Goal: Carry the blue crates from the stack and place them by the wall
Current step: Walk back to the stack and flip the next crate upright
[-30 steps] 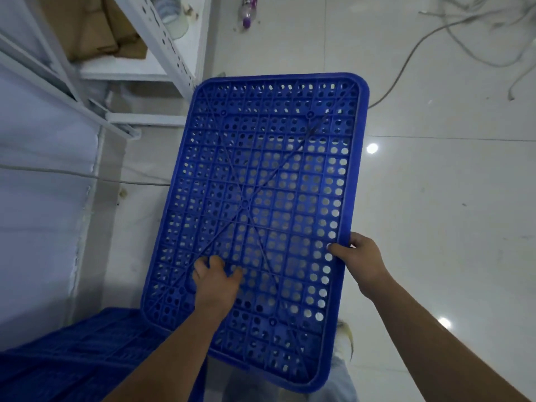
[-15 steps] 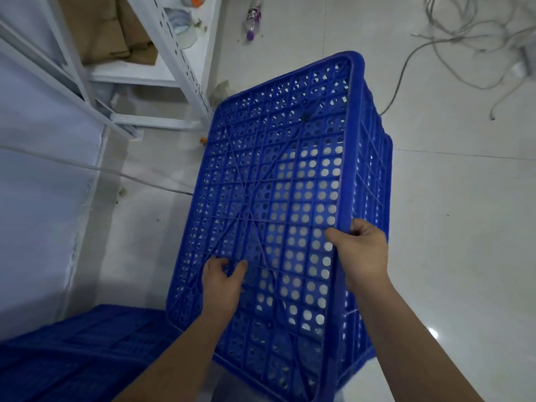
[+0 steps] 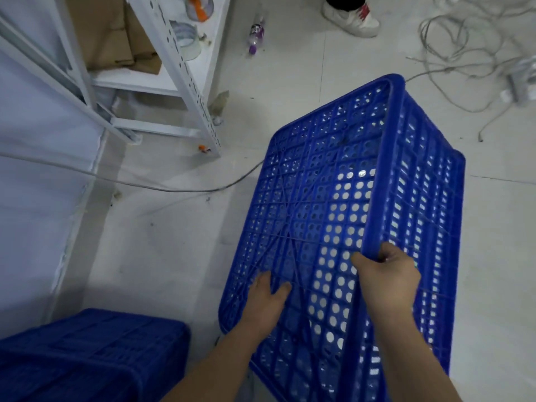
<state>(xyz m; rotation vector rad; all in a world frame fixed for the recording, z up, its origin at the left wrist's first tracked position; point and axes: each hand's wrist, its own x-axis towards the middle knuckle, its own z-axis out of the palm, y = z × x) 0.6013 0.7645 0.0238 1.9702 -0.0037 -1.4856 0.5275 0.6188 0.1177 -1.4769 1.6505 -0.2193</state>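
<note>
Gripping a tilted blue crate (image 3: 342, 216), right hand (image 3: 387, 278) clamped on its edge, left hand (image 3: 268, 297) hooked into its perforated base, second blue crate (image 3: 95, 343) beside.

At the upper left of my view stands a white metal shelving rack (image 3: 185, 79), with flattened cardboard (image 3: 116, 39) and a roll of clear tape (image 3: 185, 39) on its low shelf. I see a plastic bottle (image 3: 256, 36) lying on the pale tiled floor (image 3: 174, 256) at top centre, and someone's white sneaker (image 3: 352, 20) further right. Loose grey cables (image 3: 464, 53) tangle at upper right; one cable (image 3: 145, 184) crosses the left side.
</note>
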